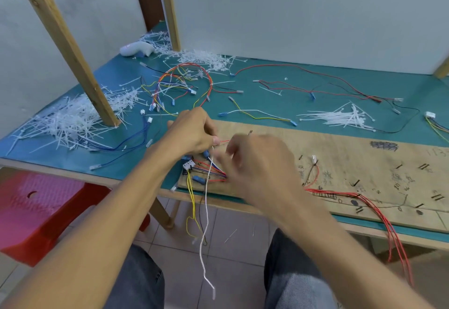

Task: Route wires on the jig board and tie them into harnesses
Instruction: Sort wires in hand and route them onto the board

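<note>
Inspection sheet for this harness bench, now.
Surface: teal table mat, wooden jig board at near edge.
Job's things: wires fan from white connector on board's left end.
Clutter: left cable-tie pile, rear cable-tie pile, right cable-tie bundle, white handheld tool.
Hands: left hand pinches red wire; right hand blurred, grip unclear.
Cables: tied harness on mat; red bundle, white wire hang off edge.
Surroundings: red stool, wooden post, tiled floor.
</note>
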### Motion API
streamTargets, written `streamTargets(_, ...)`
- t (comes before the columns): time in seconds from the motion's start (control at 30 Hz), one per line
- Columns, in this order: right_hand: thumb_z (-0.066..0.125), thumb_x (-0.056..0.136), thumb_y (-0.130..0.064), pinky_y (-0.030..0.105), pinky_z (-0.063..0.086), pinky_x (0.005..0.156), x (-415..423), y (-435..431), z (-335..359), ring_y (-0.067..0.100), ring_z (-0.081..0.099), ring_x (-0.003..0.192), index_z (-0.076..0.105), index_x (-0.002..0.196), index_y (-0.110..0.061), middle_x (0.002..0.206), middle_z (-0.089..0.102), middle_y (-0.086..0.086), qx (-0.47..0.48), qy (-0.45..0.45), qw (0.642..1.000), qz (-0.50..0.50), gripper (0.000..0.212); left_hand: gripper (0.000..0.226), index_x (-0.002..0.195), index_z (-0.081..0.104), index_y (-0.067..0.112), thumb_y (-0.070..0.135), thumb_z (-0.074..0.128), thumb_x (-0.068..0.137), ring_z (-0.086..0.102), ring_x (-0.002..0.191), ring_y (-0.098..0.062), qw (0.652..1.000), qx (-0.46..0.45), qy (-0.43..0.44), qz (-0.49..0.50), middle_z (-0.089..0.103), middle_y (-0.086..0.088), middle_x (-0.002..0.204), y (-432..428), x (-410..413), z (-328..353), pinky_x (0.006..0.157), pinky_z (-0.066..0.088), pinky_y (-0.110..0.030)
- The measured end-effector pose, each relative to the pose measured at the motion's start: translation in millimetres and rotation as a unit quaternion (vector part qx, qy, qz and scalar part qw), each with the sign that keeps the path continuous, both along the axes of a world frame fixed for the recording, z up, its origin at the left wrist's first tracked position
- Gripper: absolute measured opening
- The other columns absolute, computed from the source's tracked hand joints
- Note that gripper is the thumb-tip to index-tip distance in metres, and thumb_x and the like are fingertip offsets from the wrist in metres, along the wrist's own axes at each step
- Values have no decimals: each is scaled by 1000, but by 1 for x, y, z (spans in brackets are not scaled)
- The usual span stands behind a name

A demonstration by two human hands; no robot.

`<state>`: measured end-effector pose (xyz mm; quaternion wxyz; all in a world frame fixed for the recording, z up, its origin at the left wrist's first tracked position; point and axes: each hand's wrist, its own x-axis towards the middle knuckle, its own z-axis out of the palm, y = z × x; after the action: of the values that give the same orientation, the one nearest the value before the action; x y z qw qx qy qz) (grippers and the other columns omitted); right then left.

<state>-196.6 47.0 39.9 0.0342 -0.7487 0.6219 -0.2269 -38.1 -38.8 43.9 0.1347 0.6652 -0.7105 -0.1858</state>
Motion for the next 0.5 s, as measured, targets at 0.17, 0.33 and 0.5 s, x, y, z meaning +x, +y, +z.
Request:
streamTargets(0.17,53,96,-69,42,36,86,30,26,-19,32,56,106,71,92,-23,97,71,1,79,48,996,1,50,5,85,84,29,24,87,86,64,106,-23,999,10,-36,-16,68,13,72,-4,-2,5,100,52,-48)
streamTargets(0.33,54,99,-40,44,36,91,39,30,-26,30,51,109,72,98,-25,101,66,-2,81,5,997,-2,24,7,83,82,31,29,88,85,58,115,-19,998,-7,-55,-14,73,11,85,-4,-1,-1,101,47,-47)
streamTargets(0.5,48,100,-27,43,40,81,31,36,-24,31,53,100,65,96,-19,94,67,3,91,-44,995,-20,20,24,67,76,33,19,91,79,62,109,-20,999,14,-47,-5,71,13,77,-6,-3,-2,101,50,-50)
